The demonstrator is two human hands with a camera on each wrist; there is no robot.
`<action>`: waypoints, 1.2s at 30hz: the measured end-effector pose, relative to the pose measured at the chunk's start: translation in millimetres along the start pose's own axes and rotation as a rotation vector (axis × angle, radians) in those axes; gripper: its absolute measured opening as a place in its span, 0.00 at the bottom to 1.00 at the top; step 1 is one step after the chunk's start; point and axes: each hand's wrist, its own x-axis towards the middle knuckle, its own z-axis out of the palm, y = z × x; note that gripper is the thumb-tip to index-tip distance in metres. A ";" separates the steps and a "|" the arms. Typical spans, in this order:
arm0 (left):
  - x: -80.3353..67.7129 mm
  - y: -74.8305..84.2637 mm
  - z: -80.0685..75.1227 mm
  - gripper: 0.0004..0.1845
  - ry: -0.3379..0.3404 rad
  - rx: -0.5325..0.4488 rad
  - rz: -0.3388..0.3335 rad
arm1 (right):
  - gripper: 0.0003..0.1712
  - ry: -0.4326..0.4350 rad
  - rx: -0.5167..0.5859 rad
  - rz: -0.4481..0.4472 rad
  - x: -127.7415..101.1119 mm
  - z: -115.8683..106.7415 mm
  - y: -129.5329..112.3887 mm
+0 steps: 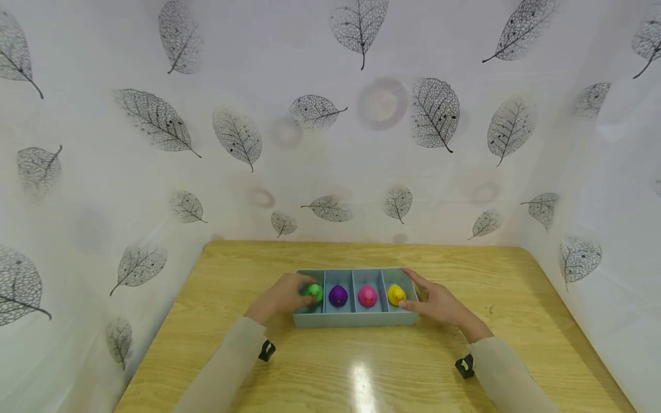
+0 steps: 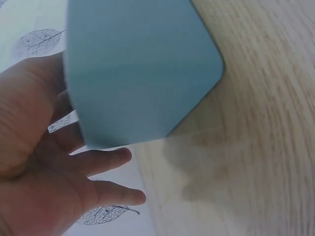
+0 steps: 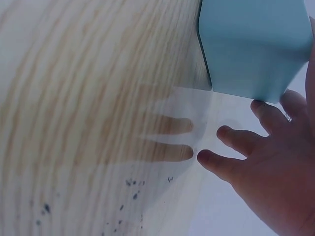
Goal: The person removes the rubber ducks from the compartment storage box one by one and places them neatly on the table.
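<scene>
A grey-blue box [image 1: 355, 319] with a row of compartments sits on the table, one small toy duck in each. In the head view my left hand [image 1: 281, 295] reaches over the left end, its thumb and forefinger pinching the green duck [image 1: 315, 293]. The purple duck [image 1: 338, 295] and pink duck [image 1: 368, 296] are in the middle compartments. My right hand [image 1: 439, 301] is at the right end, fingers spread. Its forefinger lies at the far corner, and its thumb overlaps the yellow duck [image 1: 396, 294]. Both wrist views show the box's outside end, with extended fingers beside it; ducks are hidden there.
The wooden table [image 1: 248, 373] extends around the box. White sheeting [image 1: 330, 160] printed with dark leaves stands behind and along both sides. Small dark specks [image 3: 135, 189] mark the tabletop near the right hand.
</scene>
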 end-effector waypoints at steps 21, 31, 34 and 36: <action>-19.2 -13.0 -29.4 0.23 0.343 -0.122 0.098 | 0.52 0.031 -0.029 -0.023 -1.4 0.3 -0.6; -32.0 -31.4 -35.8 0.19 0.435 -0.110 0.138 | 0.51 0.033 -0.032 -0.026 -0.7 0.2 0.3; -35.5 -37.0 -36.5 0.19 0.436 -0.101 0.143 | 0.52 0.032 -0.031 -0.025 -0.2 1.1 1.2; -37.7 -41.1 -36.0 0.19 0.446 -0.085 0.149 | 0.52 0.030 -0.023 -0.019 0.2 1.7 2.1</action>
